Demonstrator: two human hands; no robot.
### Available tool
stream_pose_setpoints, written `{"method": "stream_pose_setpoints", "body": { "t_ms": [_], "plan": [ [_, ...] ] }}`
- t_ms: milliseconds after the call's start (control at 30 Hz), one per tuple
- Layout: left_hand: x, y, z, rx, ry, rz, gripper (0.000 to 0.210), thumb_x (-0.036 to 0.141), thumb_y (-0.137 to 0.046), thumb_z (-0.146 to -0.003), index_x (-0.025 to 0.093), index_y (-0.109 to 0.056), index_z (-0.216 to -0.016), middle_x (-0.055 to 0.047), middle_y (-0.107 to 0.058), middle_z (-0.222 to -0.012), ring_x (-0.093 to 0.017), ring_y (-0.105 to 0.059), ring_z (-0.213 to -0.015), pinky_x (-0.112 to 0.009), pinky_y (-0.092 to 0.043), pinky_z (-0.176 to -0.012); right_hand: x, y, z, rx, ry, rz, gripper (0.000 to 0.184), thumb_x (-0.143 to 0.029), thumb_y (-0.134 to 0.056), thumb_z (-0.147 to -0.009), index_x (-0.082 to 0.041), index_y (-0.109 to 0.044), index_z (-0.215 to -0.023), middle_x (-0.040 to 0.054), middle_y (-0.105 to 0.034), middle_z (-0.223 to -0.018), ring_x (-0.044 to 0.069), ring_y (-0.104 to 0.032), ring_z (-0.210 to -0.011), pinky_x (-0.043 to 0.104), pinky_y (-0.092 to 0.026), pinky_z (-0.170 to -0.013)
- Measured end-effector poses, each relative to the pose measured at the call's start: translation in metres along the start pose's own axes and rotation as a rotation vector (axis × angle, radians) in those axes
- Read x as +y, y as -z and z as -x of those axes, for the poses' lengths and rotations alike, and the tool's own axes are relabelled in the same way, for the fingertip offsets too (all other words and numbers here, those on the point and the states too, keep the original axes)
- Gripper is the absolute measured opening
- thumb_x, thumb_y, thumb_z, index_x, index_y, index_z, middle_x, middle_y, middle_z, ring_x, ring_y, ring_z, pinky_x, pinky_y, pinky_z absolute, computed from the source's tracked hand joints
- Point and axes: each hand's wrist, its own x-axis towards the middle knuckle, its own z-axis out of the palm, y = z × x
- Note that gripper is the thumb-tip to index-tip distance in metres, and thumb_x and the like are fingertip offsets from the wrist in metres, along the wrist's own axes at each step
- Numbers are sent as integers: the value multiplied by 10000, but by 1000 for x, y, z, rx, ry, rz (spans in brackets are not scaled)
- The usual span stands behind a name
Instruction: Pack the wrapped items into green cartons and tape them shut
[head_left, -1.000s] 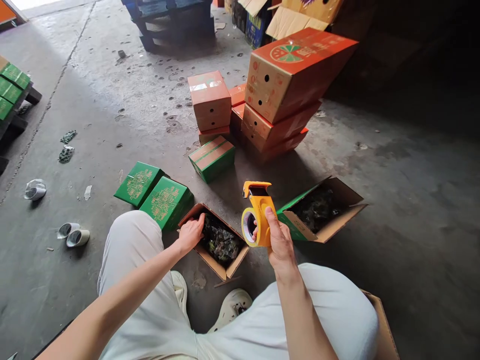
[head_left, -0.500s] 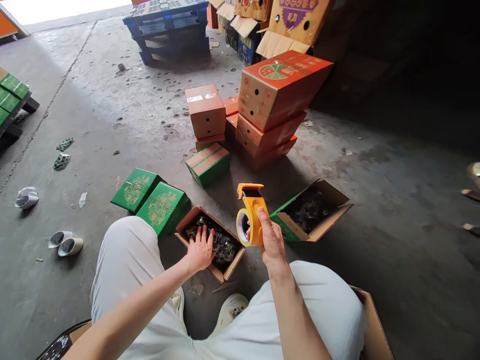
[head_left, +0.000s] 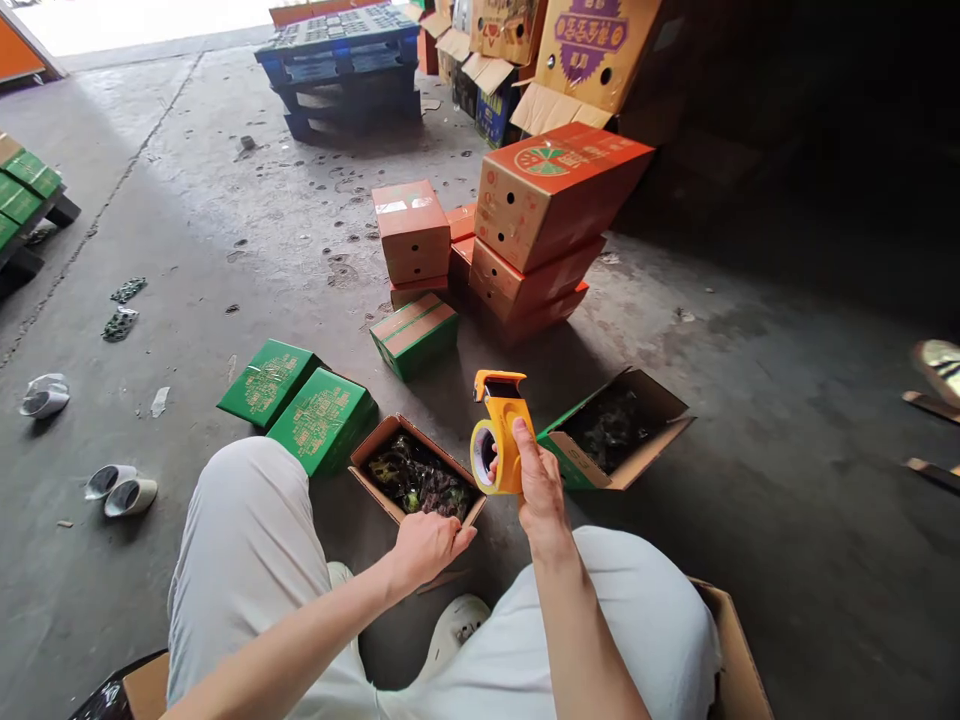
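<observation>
My right hand (head_left: 541, 485) is wrapped around a yellow tape dispenser (head_left: 511, 425) with a roll of tape on it, held up above the floor. At the near rim of an open cardboard box (head_left: 474, 512), my left hand (head_left: 429, 548) is closed, its fingers curled over the edge. Inside that box lie dark, shiny plastic-wrapped contents (head_left: 412, 475), with some green showing through. Right of the dispenser stands an open green box (head_left: 581, 458), tilted in view, also with dark plastic inside.
Two shut green boxes (head_left: 319, 415) sit left of the open one, and a green box with a brown top strip (head_left: 414, 330) lies beyond. Orange cartons (head_left: 551, 190) are stacked behind. Blue pallets (head_left: 341, 60) stand farther back. Empty tape cores (head_left: 131, 497) lie at left.
My left hand has drawn back from the contents in the open box to its near rim, and its spread fingers have curled. The right hand keeps the tape dispenser almost in place.
</observation>
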Motion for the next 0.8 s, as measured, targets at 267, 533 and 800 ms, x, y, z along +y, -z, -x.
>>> {"method": "stream_pose_setpoints", "body": {
  "t_ms": [267, 533, 800],
  "plan": [
    [7, -7, -5, -36, 14, 49, 458, 384, -276, -1093, 170, -641, -1266, -169, -785, -962, -316, -779, -902, -390, -586, -765, 3, 0, -3, 47, 7, 27, 660, -831, -725, -716, -173, -667, -720, 38, -670, -530, 175, -627, -433, 255, -495, -427],
    [-59, 2, 12, 464, -90, 406, 387, 431, -410, -1072, 247, -681, -1278, -105, -717, -1265, -241, -676, -1163, -366, -532, -1015, 9, 4, -8, 4, -7, 37, 644, -803, -759, -703, -169, -684, -783, 52, -695, -573, 197, -652, -448, 266, -491, -408],
    [-186, 51, -30, 451, 280, 219, 410, 344, -572, -980, 212, -655, -1359, -110, -711, -1197, -279, -655, -1110, -358, -506, -941, 38, 20, -23, 107, 9, 209, 625, -686, -887, -624, -156, -697, -895, 45, -721, -640, 190, -695, -535, 260, -572, -501]
  ]
}}
